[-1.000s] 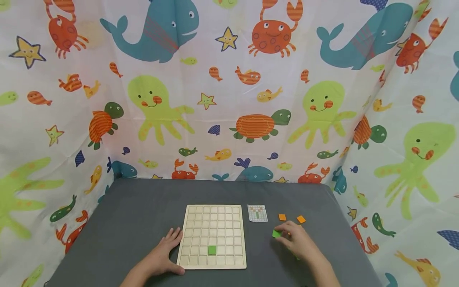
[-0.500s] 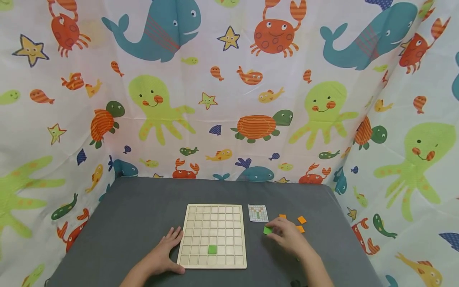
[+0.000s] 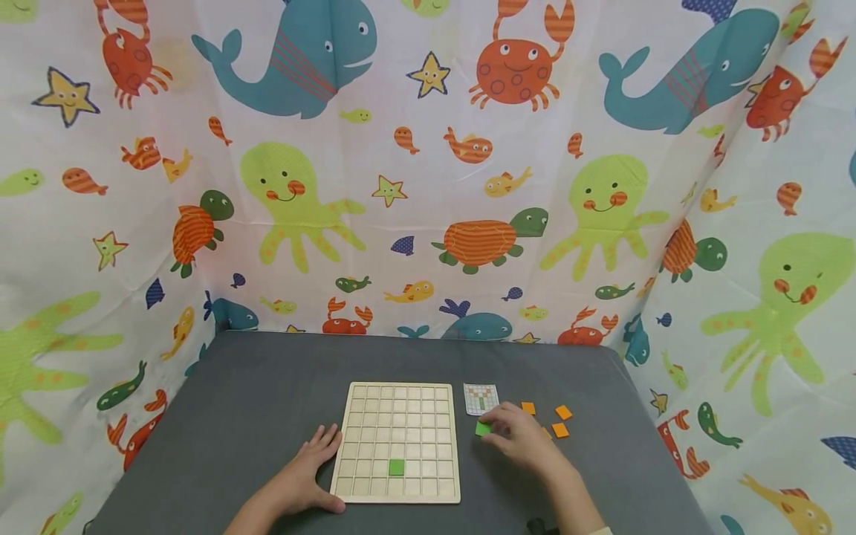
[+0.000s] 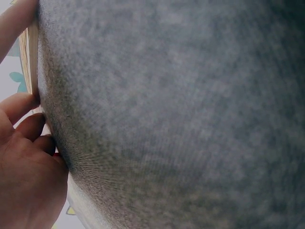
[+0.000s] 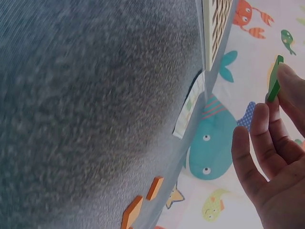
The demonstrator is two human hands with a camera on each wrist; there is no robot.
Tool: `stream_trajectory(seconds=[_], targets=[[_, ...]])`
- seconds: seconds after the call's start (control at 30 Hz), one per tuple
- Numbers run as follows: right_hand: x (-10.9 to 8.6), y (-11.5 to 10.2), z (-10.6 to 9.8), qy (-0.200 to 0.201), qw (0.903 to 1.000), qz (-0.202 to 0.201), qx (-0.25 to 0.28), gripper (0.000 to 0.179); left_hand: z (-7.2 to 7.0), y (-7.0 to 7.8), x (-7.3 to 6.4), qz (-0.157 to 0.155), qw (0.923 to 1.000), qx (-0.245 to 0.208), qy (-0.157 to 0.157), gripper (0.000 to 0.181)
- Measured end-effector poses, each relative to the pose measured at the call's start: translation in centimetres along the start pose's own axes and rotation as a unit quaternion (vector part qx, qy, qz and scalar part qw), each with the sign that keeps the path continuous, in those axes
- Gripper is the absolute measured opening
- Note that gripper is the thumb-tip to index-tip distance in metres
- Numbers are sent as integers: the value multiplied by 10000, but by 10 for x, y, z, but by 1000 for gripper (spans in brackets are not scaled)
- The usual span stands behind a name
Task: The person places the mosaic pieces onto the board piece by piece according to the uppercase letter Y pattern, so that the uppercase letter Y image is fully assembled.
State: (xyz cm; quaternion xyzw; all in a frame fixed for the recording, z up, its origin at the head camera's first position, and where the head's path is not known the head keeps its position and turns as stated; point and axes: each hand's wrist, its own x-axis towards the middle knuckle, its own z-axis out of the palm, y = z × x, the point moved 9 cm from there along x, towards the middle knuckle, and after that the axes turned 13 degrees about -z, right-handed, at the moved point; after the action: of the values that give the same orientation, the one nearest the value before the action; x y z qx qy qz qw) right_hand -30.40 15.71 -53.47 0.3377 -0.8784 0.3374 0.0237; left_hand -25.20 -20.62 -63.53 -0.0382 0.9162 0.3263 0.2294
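A wooden grid board (image 3: pixel 374 431) lies on the dark grey table, with one green square tile (image 3: pixel 396 467) in a lower cell. My left hand (image 3: pixel 301 475) rests at the board's left edge, fingers and thumb spread along it. My right hand (image 3: pixel 524 438) pinches another green tile (image 5: pixel 275 78) between thumb and fingertip, held right of the board and just below the small pattern card (image 3: pixel 481 399). In the right wrist view the green tile is seen edge-on, raised off the table, with the other fingers loosely bent.
Several orange tiles (image 3: pixel 564 412) lie on the table right of the card, one partly behind the right hand. A small black object (image 3: pixel 537 526) shows at the bottom edge near the right forearm. A sea-animal printed curtain (image 3: pixel 414 260) surrounds the table (image 3: pixel 281 371).
My right hand has moved left with the green tile, from among the orange tiles toward the board, uncovering orange tiles behind it. The left hand and the board have stayed put.
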Motion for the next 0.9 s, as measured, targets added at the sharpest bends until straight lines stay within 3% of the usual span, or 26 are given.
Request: stream_trajectory(seconds=[0.5, 0.9], targets=[[18, -17, 17, -167, 9988, -361, 277, 24, 2, -3, 4, -154, 9999, 41, -25, 132], [37, -26, 33, -304, 9976, -554, 281, 24, 2, -1, 2, -96, 9999, -16, -29, 132]])
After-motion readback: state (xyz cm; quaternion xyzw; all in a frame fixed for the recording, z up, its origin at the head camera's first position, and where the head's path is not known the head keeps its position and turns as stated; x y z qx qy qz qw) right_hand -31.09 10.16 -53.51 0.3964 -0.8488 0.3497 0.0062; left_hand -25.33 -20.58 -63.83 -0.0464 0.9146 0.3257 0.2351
